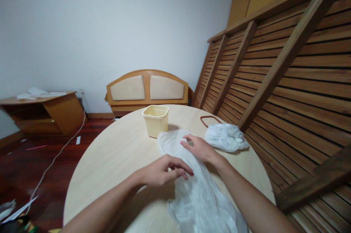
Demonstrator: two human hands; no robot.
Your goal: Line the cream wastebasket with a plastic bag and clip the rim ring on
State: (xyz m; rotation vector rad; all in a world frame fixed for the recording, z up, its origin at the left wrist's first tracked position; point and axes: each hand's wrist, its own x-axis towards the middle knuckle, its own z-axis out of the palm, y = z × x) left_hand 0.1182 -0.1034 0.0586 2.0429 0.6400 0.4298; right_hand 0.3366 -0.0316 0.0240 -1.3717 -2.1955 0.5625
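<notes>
A white translucent plastic bag (197,192) lies stretched along the round pale wooden table (115,152). My left hand (164,171) rests on the bag's left edge with its fingers curled and pinched on the plastic. My right hand (199,147) lies flat on the bag's upper part, fingers spread. Just beyond the bag's far end stands a cream square plastic tub (155,119), with nothing visible in it.
A crumpled white plastic bag (226,137) lies at the table's right, with a brown rubber ring (210,119) behind it. Slatted wooden panels (287,68) lean along the right. A headboard (148,90) and a low cabinet (44,112) stand by the wall; a cable crosses the floor.
</notes>
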